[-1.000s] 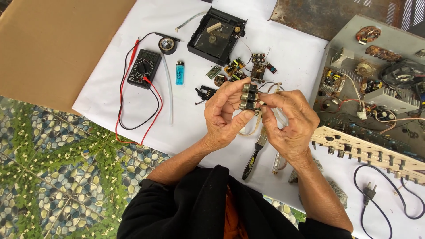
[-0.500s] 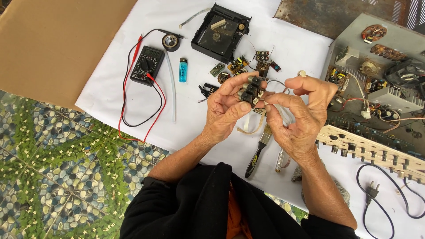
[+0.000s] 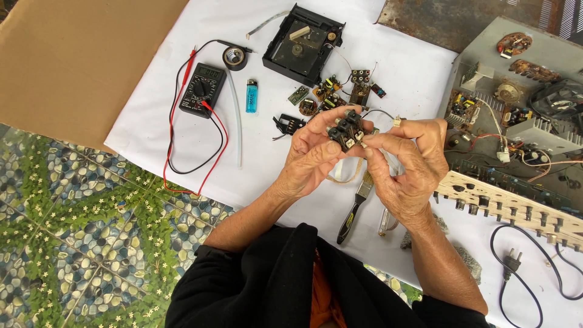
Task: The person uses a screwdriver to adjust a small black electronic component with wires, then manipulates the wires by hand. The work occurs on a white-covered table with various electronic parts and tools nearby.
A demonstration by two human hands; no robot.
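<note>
We are over a big white sheet [image 3: 388,79], smooth and flat, its left edge running diagonally beside brown cardboard [image 3: 79,61] and its lower edge falling onto pebble-patterned flooring [image 3: 79,243] with green leaves. Open room lies in the sheet's middle left, between the meter leads and our forearms; the right side is crowded. There sits the grey metal amplifier chassis [image 3: 522,91], boxy, lid off, wires and boards packed inside, and just below it a long pale front panel strip [image 3: 504,203] with a row of knobs. Up top, a black square disc drive tray [image 3: 303,42]. Left of that, a black multimeter [image 3: 202,90] with red and black leads looping wide, a roll of black tape [image 3: 234,58], a small blue lighter [image 3: 251,97]. Below our hands, a black-handled brush [image 3: 355,209] lies on the sheet, and a black plug and cord [image 3: 513,261] curl at lower right. Small loose circuit boards [image 3: 340,91] cluster just above our hands. Our left hand [image 3: 313,161] and right hand [image 3: 404,167] meet in mid-air above the sheet, fingertips of both pinched tight on a small black jack block [image 3: 346,130], knobbly, with round sockets.
</note>
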